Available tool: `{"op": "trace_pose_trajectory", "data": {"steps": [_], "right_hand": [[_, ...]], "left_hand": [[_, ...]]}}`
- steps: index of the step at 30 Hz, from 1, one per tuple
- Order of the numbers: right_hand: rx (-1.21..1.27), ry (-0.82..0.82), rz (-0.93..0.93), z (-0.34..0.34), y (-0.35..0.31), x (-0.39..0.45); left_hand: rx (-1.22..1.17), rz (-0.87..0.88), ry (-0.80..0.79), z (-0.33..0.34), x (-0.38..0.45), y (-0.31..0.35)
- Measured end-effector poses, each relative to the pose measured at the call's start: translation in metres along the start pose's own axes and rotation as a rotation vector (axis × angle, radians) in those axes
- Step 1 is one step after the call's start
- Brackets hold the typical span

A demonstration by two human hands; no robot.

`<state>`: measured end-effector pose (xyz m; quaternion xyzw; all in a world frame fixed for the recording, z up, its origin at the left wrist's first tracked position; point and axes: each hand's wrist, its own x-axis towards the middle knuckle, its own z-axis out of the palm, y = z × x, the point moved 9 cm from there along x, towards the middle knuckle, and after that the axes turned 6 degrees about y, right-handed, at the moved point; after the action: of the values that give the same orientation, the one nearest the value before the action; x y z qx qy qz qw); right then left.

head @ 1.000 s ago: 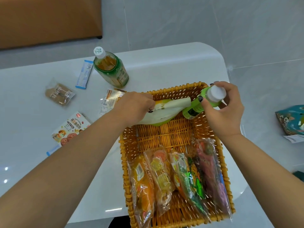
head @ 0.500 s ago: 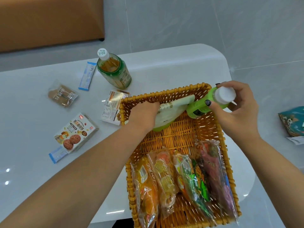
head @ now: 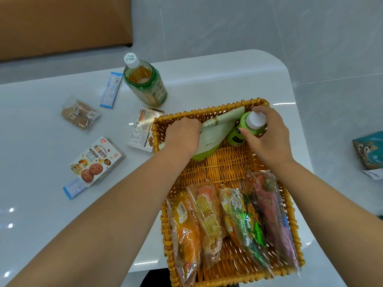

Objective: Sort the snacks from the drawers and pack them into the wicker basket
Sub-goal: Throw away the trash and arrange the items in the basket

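The wicker basket (head: 207,116) sits on the white table at centre right. Several clear-wrapped snack packs (head: 228,220) lie side by side in its near half. My left hand (head: 182,135) grips a pale green pouch (head: 215,131) inside the basket's far half. My right hand (head: 267,133) holds a small green bottle with a white cap (head: 253,123) upright in the far right corner, touching the pouch. The pouch's left end is hidden under my left hand.
On the table left of the basket are a tea bottle (head: 145,81), two blue-and-white sachets (head: 110,90), a brown wrapped biscuit (head: 79,114), a cookie box (head: 97,160) and a printed packet (head: 144,129). A teal bag (head: 371,150) lies off the table's right edge.
Both hands have come down into the basket's far half. The green bottle moved from above the right rim down into the far right corner, and the pouch sank lower.
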<state>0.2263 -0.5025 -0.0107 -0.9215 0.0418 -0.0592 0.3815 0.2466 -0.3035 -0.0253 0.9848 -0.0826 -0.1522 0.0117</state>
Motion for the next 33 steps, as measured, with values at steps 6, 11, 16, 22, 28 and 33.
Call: {"op": "trace_pose_trajectory", "data": {"steps": [6,11,16,22,28,33], "right_hand": [[-0.098,-0.059,-0.029,-0.001,-0.001,0.002],[-0.079,-0.091,-0.029,-0.003,0.004,-0.003],[-0.044,-0.06,-0.036,-0.01,-0.002,-0.002],[-0.071,-0.029,-0.098,-0.015,-0.03,-0.005],[-0.147,-0.054,-0.31,0.015,-0.095,-0.017],[-0.076,-0.135,-0.351,0.071,-0.147,-0.03]], "left_hand": [[-0.073,-0.069,-0.019,0.004,-0.006,-0.011],[-0.19,-0.113,0.011,0.001,-0.014,-0.013],[-0.28,-0.127,0.065,-0.008,-0.022,-0.017],[-0.422,-0.156,0.095,-0.022,-0.038,-0.032],[-0.51,-0.222,0.118,-0.028,-0.064,-0.066],[-0.612,-0.311,0.122,-0.02,-0.088,-0.124]]}}
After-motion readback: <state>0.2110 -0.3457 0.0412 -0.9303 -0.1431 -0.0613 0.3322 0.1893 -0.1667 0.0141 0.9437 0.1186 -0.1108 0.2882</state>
